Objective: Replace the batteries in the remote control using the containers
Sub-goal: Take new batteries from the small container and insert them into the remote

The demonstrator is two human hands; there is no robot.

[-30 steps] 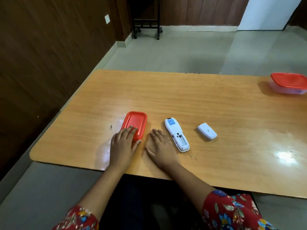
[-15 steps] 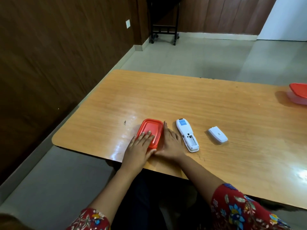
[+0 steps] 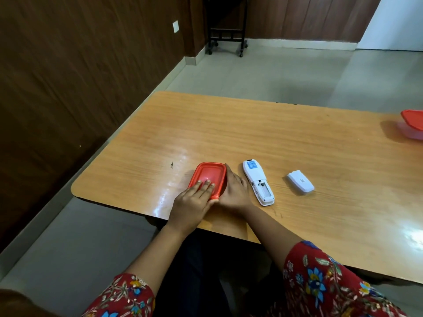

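Note:
A small container with a red lid [image 3: 209, 177] sits near the table's front edge. My left hand [image 3: 191, 205] lies flat with its fingertips pressing on the lid's near end. My right hand [image 3: 233, 191] is pressed against the container's right side, fingers stretched along it. Just right of that hand lies the white remote control [image 3: 257, 181], face down, with its battery compartment open and empty. Its white battery cover [image 3: 300, 181] lies further right on the table. No batteries are visible.
A second red-lidded container [image 3: 413, 125] stands at the table's far right edge, partly cut off. The wooden table [image 3: 251, 133] has its left edge close to a brown wall. A black wheeled stand [image 3: 226, 30] is on the floor beyond.
My right hand has slid left from beside the remote to rest against the red-lidded container's right side. My left hand stays on the lid. The view has shifted left.

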